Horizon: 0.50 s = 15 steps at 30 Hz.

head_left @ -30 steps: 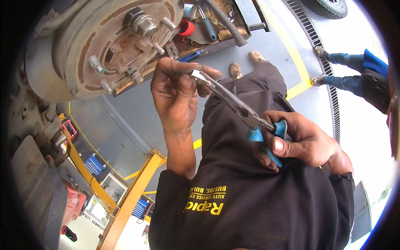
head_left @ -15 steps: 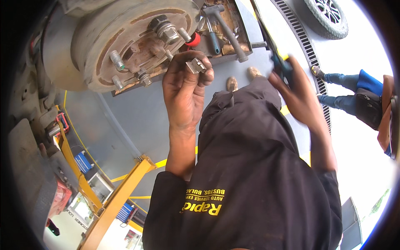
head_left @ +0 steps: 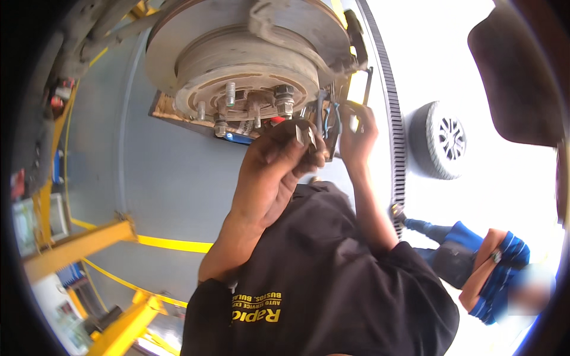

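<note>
The left hand [head_left: 278, 165] is raised near the middle of the view, grasping a small, bent, silver-coloured metal clip [head_left: 306, 138] between thumb and curled fingers. The clip sits just below, and in this view apart from, a worn grey-brown metal wheel hub [head_left: 246, 80] with projecting threaded studs, backed by a broad grey metal disc [head_left: 163, 50]. The right hand [head_left: 359, 135] is at the right end of a long brown tool tray [head_left: 168, 108], fingers bent; blur prevents telling whether it grips anything. Blue-handled tools lie in the tray beside this hand. Both forearms extend from a black short-sleeved shirt [head_left: 332, 285] with yellow print. To the right, a black tyre on a multi-spoke rim [head_left: 442, 141] lies beyond a dark slotted floor drain [head_left: 392, 113]. A second person in blue [head_left: 460, 240] stands at lower right, well apart from the work.
</note>
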Tool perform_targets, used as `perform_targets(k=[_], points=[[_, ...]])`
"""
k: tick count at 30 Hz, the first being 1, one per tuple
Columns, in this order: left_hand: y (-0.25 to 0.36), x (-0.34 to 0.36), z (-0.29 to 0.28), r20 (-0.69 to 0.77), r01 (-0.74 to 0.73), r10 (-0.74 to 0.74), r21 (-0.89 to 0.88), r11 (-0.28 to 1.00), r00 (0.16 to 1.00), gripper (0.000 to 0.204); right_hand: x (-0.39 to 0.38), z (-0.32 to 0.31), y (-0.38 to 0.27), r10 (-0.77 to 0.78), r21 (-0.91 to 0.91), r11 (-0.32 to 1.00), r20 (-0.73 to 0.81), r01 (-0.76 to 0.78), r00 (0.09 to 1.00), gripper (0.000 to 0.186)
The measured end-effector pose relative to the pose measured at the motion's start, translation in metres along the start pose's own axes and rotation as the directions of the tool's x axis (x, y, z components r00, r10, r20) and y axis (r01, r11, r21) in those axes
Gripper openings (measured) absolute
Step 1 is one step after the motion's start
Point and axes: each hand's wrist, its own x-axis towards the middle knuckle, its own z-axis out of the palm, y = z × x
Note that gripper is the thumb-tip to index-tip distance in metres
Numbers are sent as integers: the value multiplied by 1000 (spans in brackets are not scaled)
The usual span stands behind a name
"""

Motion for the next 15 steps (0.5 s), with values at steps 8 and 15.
perform_targets(k=[8, 15], points=[[14, 33, 48, -14, -323, 325, -140, 936, 946, 34, 55, -74, -154, -586, 224, 787, -18, 574, 810, 31], [28, 51, 58, -52, -365, 363, -61, 929, 930, 25, 96, -60, -160, -680, 202, 721, 21, 663, 733, 27]])
